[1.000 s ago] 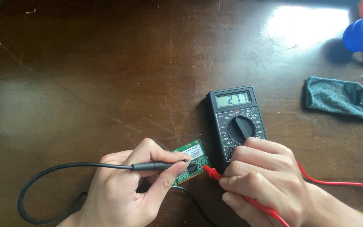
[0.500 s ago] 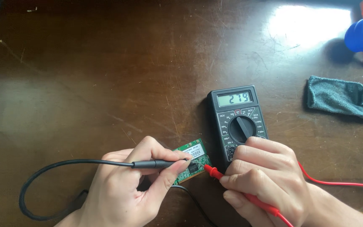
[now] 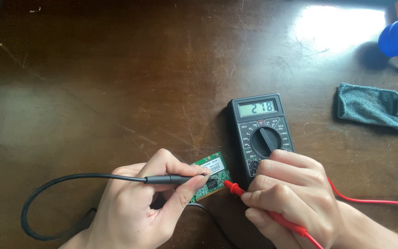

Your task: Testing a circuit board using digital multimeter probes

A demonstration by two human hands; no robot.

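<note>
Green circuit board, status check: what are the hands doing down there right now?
Left hand pinches black probe, tip on green circuit board. Right hand holds red probe at board's edge. Multimeter beside it, display lit. Nothing blocking.

- Screen (image 3: 256, 108): small rectangular display, pale grey-green with dark digits, set across the top of a black handheld meter (image 3: 260, 133) lying flat on the dark wooden table (image 3: 116, 83), right of centre.
- Dial markings: ring of small white and red print around the meter's black rotary knob (image 3: 264, 141), just below the screen.
- Label (image 3: 214, 165): small white rectangular sticker on the upper corner of a green circuit board (image 3: 210, 177), just left of the meter; print too small to make out.
</note>
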